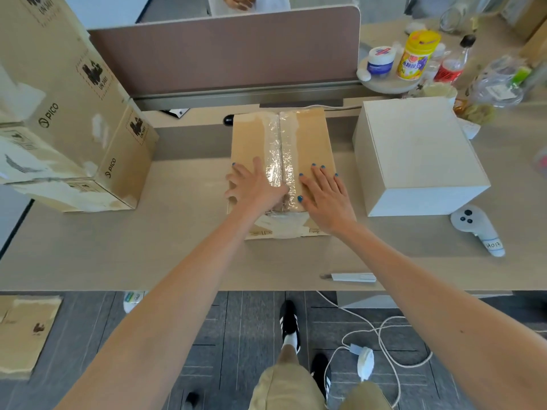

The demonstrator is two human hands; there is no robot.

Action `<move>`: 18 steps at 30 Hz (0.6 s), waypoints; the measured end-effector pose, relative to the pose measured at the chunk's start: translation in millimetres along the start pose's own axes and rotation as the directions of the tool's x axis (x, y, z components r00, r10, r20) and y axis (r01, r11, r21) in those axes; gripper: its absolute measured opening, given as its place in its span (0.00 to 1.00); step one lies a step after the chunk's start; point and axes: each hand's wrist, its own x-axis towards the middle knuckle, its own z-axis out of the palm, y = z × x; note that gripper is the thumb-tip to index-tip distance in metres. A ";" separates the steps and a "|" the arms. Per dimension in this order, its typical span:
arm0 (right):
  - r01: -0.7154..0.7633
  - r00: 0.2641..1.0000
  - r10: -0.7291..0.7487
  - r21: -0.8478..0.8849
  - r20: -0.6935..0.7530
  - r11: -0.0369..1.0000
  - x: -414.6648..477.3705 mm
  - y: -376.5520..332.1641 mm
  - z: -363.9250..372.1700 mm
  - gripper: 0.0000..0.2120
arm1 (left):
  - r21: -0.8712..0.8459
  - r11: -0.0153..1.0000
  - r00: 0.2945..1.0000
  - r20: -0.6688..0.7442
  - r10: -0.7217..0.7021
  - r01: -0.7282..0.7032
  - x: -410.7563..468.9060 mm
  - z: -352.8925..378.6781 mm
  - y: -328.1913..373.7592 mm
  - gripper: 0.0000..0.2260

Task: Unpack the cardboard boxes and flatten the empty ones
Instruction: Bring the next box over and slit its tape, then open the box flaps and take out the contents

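Both hands lie flat on the small brown cardboard box (307,137) mid-desk. The left hand (254,184) is spread on the left flap and the right hand (324,193) on the right, either side of the shiny clear tape seam (279,149). A plain white cube box (414,155) sits toward the beige desk's (177,247) right edge, and a white utility knife (349,277) lies by the front edge.

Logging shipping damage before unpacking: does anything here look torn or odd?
The stacked PICO boxes at left have torn, peeled patches on their faces. The tape on the middle box is wrinkled, and ragged at the near end. The white box looks clean.
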 end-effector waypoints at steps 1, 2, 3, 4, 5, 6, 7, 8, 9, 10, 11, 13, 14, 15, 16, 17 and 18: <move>-0.001 1.000 0.001 -0.003 0.016 1.000 0.2 -0.1 -0.9 0.25 | 0.027 1.000 1.000 -0.003 0.003 -0.003 -0.6 -0.9 1.8 0.43; -0.002 1.000 0.002 -0.011 0.027 1.000 0.4 -0.3 -1.1 0.25 | 0.050 0.999 1.000 -0.002 0.004 -0.004 -1.2 -2.1 3.1 0.44; 0.000 0.999 0.001 -0.020 0.033 1.000 0.6 -0.6 -1.5 0.25 | 0.063 0.998 1.000 -0.002 0.009 -0.009 -1.2 -3.1 3.7 0.44; 0.001 0.999 0.000 -0.023 0.039 1.000 0.8 -1.0 -1.8 0.25 | 0.066 0.998 1.000 0.005 0.012 -0.012 -1.1 -4.7 3.4 0.45; 0.002 0.999 -0.001 -0.023 0.042 1.000 0.9 -1.3 -2.1 0.25 | 0.063 0.998 1.000 0.013 0.019 -0.020 -0.8 -5.9 2.1 0.44; 0.000 0.999 0.001 -0.021 0.044 1.000 0.9 -1.5 -2.4 0.25 | 0.062 0.998 0.999 0.017 0.032 -0.033 -0.1 -7.5 0.2 0.43; -0.002 0.999 0.003 -0.021 0.045 1.000 0.7 -1.7 -2.8 0.25 | 0.062 0.997 0.998 0.023 0.054 -0.055 -1.2 -11.4 -1.4 0.42; -0.004 0.999 0.005 -0.024 0.042 1.000 0.7 -1.7 -3.1 0.25 | 0.049 0.995 0.996 0.036 0.080 -0.082 -1.2 -16.0 -3.8 0.40; -0.002 0.999 0.004 -0.028 0.039 1.000 0.8 -1.5 -3.4 0.25 | 0.018 0.992 0.991 0.054 0.123 -0.124 -2.7 -22.8 -6.4 0.38; -0.001 0.999 0.002 -0.030 0.039 1.000 0.8 -1.4 -3.7 0.25 | -0.026 0.985 0.982 0.072 0.174 -0.173 -4.0 -31.5 -9.7 0.34; 0.001 0.999 0.001 -0.028 0.043 1.000 0.5 -1.5 -3.9 0.25 | -0.080 0.972 0.970 0.085 0.229 -0.223 -5.8 -41.5 -13.6 0.30; -0.004 0.999 0.005 -0.016 0.050 1.000 -0.4 -2.1 -4.6 0.25 | -0.183 0.946 0.953 0.090 0.289 -0.269 -7.4 -61.6 -23.0 0.25; -0.011 0.999 0.012 -0.007 0.052 1.000 -0.9 -2.9 -5.5 0.25 | -0.236 0.935 0.952 0.085 0.293 -0.266 -8.1 -70.9 -27.9 0.24; -0.021 0.998 0.020 0.005 0.052 1.000 -1.2 -4.4 -6.9 0.25 | -0.294 0.921 0.954 0.074 0.290 -0.257 -10.0 -78.7 -32.6 0.24; -0.033 0.998 0.032 0.017 0.052 0.999 -0.9 -6.7 -8.2 0.24 | -0.351 0.902 0.957 0.050 0.285 -0.250 -12.2 -85.2 -36.7 0.23; -0.049 0.997 0.047 0.025 0.053 0.998 -0.1 -10.3 -9.8 0.24 | -0.390 0.885 0.960 0.014 0.281 -0.254 -16.9 -91.4 -40.5 0.22; -0.071 0.996 0.069 0.030 0.055 0.997 1.6 -15.3 -11.1 0.25 | -0.400 0.875 0.959 -0.040 0.281 -0.273 -20.9 -95.6 -44.1 0.22</move>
